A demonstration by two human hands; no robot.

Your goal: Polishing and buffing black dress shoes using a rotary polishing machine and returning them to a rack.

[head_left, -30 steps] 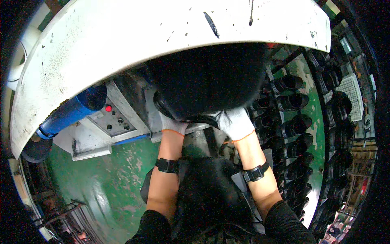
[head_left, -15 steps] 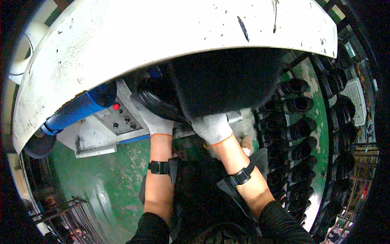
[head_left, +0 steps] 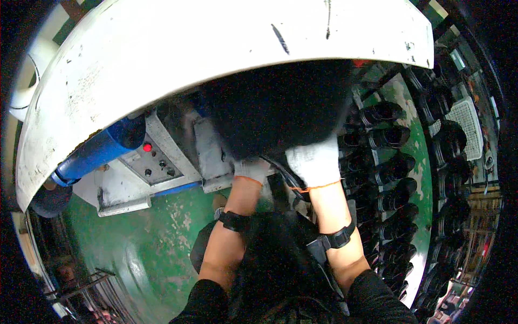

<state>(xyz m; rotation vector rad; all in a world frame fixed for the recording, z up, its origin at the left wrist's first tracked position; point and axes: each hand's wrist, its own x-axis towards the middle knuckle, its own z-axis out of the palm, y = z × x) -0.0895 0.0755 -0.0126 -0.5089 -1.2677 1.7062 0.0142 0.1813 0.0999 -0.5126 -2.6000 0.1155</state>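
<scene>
A large dark, fuzzy-edged roller-like shape (head_left: 278, 108) bulges from under the white hood of a machine, with both hands against its near side. My left hand (head_left: 251, 167), in a pale knit glove with an orange cuff, is smeared by motion. Its fingers are hidden below the dark shape. My right hand (head_left: 315, 164), gloved alike, is closed on a black shoe (head_left: 290, 174). Only a curved strip of this shoe shows between the hands; the rest is covered by the glove and the dark shape.
The white hood (head_left: 216, 38) arches overhead. At left are a blue cylinder (head_left: 102, 143) and a control panel with a red button (head_left: 147, 147). Rows of black shoes (head_left: 391, 167) fill racks at right, near a white basket (head_left: 467, 129). A metal rack (head_left: 86, 286) stands lower left.
Both hands have moved right along the machine with the shoe. The shoe's upper, clear before beside my left hand, is now mostly hidden. My left hand has become blurred.
</scene>
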